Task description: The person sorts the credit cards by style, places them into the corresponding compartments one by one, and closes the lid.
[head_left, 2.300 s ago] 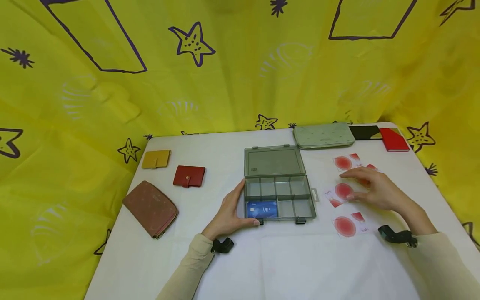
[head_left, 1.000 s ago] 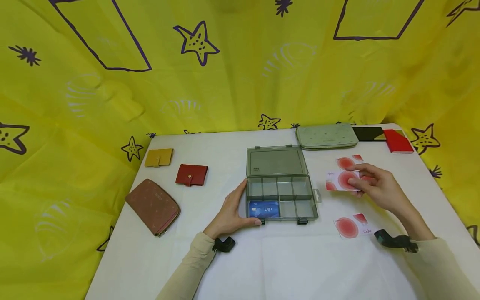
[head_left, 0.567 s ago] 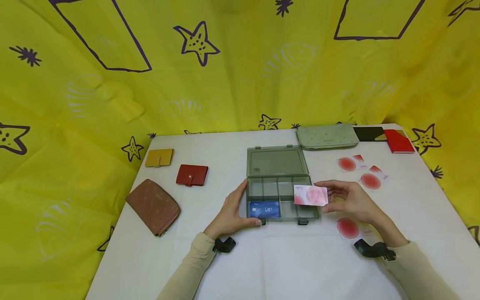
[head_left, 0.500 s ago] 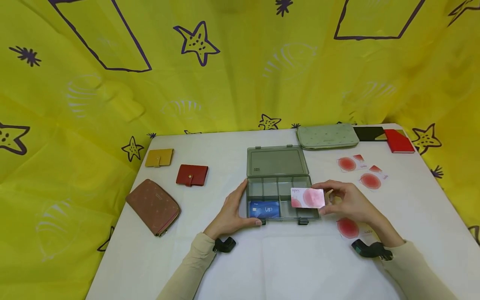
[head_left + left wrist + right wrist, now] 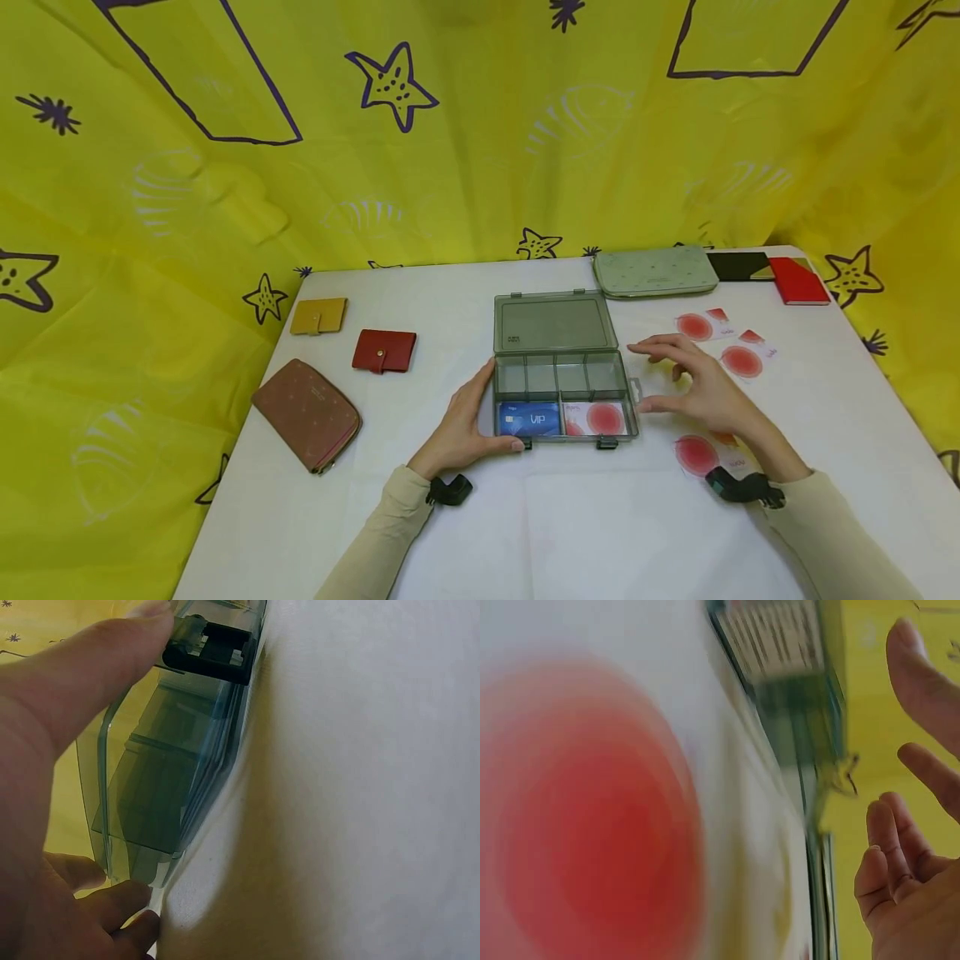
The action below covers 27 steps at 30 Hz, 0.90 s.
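Observation:
A green see-through plastic compartment box (image 5: 522, 377) lies on the table with its lid (image 5: 553, 323) folded back. My left hand (image 5: 457, 421) grips the box's left end, its thumb by a black front latch (image 5: 217, 654) in the left wrist view. A blue VIP card (image 5: 529, 419) fills the front left of the box. Beside it, in the front right compartments, lies a white card with a red circle (image 5: 604, 419). Just off the box's right side hovers my right hand (image 5: 701, 385), thumb and fingers apart, holding nothing.
Two similar red-circle cards lie at right, a far card (image 5: 693, 327) and a middle card (image 5: 742, 362). A nearer card (image 5: 697, 456) is partly under the right wrist. Behind are a green pouch (image 5: 656, 272) and a red booklet (image 5: 801, 282). At left lie a brown wallet (image 5: 307, 412) and two smaller wallets.
My right hand picked up a red-circle card, carried it left and let it go in the box's front right compartments, then drew back slightly. My left hand stayed on the box.

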Motion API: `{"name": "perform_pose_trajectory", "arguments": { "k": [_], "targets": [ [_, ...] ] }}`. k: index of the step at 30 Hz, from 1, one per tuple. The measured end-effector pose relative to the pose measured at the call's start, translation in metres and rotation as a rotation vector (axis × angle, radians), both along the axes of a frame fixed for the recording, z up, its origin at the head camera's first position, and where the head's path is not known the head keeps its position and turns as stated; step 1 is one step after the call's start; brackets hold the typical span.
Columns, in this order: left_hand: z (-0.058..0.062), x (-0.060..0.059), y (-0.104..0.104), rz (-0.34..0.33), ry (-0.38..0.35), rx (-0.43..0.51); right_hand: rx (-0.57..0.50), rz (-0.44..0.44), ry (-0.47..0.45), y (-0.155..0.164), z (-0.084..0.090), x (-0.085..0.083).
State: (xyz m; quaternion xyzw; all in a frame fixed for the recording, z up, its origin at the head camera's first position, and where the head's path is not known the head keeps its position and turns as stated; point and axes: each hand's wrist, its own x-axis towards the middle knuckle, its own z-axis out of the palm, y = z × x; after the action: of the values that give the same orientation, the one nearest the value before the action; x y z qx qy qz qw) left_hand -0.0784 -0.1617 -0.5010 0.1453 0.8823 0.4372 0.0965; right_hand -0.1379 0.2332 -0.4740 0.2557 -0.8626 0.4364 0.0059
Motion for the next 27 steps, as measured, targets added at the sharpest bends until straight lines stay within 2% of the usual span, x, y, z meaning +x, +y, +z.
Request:
{"name": "perform_pose_trajectory", "arguments": {
  "k": [3,6,12,16,18,24,27],
  "targets": [
    [0.000,0.000,0.000,-0.004,0.010,0.001,0.024,-0.099,-0.021,0.028,0.004,-0.016],
    [0.000,0.000,0.000,-0.003,0.004,-0.002,0.066,-0.180,-0.094,0.062,0.005,-0.036],
    [-0.002,0.000,0.001,0.007,-0.001,-0.009,0.163,-0.250,-0.236,0.114,0.005,-0.069],
    [-0.002,0.000,0.001,0.015,-0.008,-0.002,0.253,-0.219,-0.303,0.125,0.002,-0.083],
    [-0.002,0.000,0.001,0.014,-0.008,0.000,0.285,-0.188,-0.306,0.125,0.000,-0.089],
    [-0.001,0.000,0.000,0.003,0.004,0.004,0.352,-0.111,-0.238,0.117,0.000,-0.098],
    [-0.002,0.000,-0.001,0.000,0.013,0.001,0.390,-0.103,-0.221,0.112,0.002,-0.101]
  ]
}}
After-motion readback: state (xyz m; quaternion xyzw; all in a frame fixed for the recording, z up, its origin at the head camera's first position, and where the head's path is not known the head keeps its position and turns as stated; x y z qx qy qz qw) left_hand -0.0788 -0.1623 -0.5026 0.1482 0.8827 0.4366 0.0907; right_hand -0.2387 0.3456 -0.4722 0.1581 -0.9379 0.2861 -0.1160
